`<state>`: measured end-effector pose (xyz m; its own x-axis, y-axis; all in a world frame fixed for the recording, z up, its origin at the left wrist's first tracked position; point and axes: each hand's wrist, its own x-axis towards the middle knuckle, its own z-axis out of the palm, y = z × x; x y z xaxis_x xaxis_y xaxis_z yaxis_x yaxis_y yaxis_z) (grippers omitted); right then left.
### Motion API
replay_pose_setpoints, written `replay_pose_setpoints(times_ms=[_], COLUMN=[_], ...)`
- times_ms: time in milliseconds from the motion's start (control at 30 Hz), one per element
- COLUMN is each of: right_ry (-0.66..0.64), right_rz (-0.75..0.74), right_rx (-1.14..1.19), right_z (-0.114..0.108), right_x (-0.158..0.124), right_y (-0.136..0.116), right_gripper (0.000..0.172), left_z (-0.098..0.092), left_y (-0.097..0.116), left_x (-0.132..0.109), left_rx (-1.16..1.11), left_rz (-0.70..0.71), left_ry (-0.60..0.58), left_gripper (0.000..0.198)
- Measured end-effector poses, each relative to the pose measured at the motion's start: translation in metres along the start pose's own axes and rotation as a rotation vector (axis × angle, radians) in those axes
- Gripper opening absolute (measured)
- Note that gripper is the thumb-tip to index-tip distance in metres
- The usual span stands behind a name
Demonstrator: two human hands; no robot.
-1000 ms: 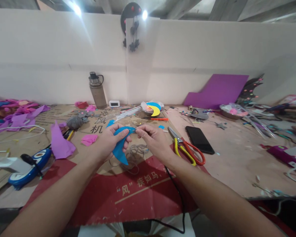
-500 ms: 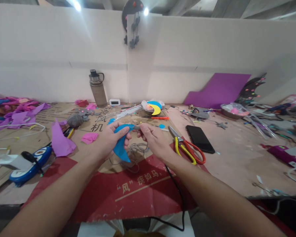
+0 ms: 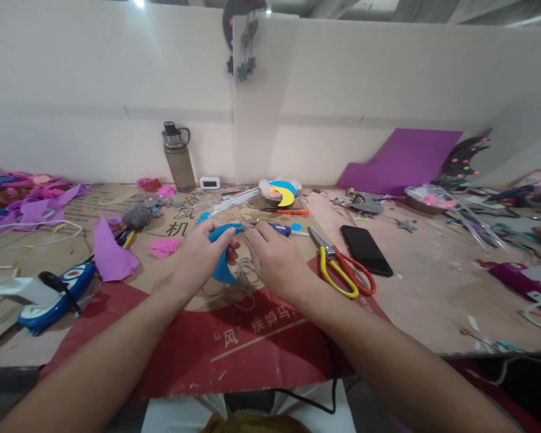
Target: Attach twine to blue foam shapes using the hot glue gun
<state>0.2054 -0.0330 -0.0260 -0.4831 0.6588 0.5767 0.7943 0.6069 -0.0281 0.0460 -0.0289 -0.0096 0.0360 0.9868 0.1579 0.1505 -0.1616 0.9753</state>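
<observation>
My left hand (image 3: pixel 202 252) is closed round a blue felt crescent (image 3: pixel 224 272), whose lower point hangs below the fingers. At the crescent's upper tip, my right hand (image 3: pixel 275 255) is closed in a pinch on grey yarn; its fingers hide most of the grip. Loose loops of grey yarn (image 3: pixel 247 273) lie on the cardboard beneath the hands. Just beyond my right knuckles shows the rounded end of a blue tool (image 3: pixel 280 229); whether the hand touches it I cannot tell. A black cord (image 3: pixel 331 367) runs out below my right forearm.
Scissors (image 3: pixel 338 264) with red and yellow handles and a black phone (image 3: pixel 366 249) lie to the right. Behind stand a bottle (image 3: pixel 179 159) and a bowl (image 3: pixel 270 195) with a yellow crescent. At left are purple felt (image 3: pixel 112 252), a grey yarn ball (image 3: pixel 136 215) and a blue power strip (image 3: pixel 63 297).
My right hand has turned and shifted slightly left, its back now facing up. The blue tool's end has come into view beyond it. The crescent tilts a little in my left hand.
</observation>
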Motion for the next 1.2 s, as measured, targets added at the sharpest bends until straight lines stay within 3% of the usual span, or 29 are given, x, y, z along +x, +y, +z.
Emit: replay_pose_setpoints(times_ms=[167, 400, 533, 667, 867, 967, 1100, 1200], right_ry=[0.146, 0.225, 0.155, -0.007, -0.120, -0.081, 0.059, 0.017], right_rz=[0.041, 0.187, 0.256, 0.418, 0.594, 0.528, 0.294, 0.175], right_rx=[0.042, 0.478, 0.762, 1.097, 1.430, 1.281, 0.782, 0.466], right_z=[-0.009, -0.014, -0.014, -0.011, 0.002, 0.008, 0.010, 0.009], right_x=[0.002, 0.010, 0.013, 0.016, 0.015, 0.013, 0.008, 0.003], right_y=[0.004, 0.016, 0.022, 0.026, 0.019, 0.014, 0.008, 0.003], right_gripper=[0.021, 0.012, 0.011, 0.015, 0.022, 0.020, 0.022, 0.023], left_z=[-0.001, -0.003, -0.006, -0.008, -0.004, -0.002, 0.000, 0.001], left_y=[-0.003, 0.001, -0.001, -0.007, -0.007, -0.007, -0.010, -0.010], left_x=[-0.003, 0.001, 0.005, 0.008, 0.009, 0.009, 0.010, 0.009], left_rx=[0.130, 0.017, -0.094, -0.197, -0.355, -0.386, -0.367, -0.305], left_rz=[0.065, -0.004, -0.085, -0.111, -0.137, -0.130, -0.096, -0.088], left_ry=[-0.033, -0.157, -0.232, -0.298, -0.229, -0.167, -0.100, -0.039], left_gripper=[0.029, 0.024, 0.026, 0.028, 0.032, 0.033, 0.031, 0.030])
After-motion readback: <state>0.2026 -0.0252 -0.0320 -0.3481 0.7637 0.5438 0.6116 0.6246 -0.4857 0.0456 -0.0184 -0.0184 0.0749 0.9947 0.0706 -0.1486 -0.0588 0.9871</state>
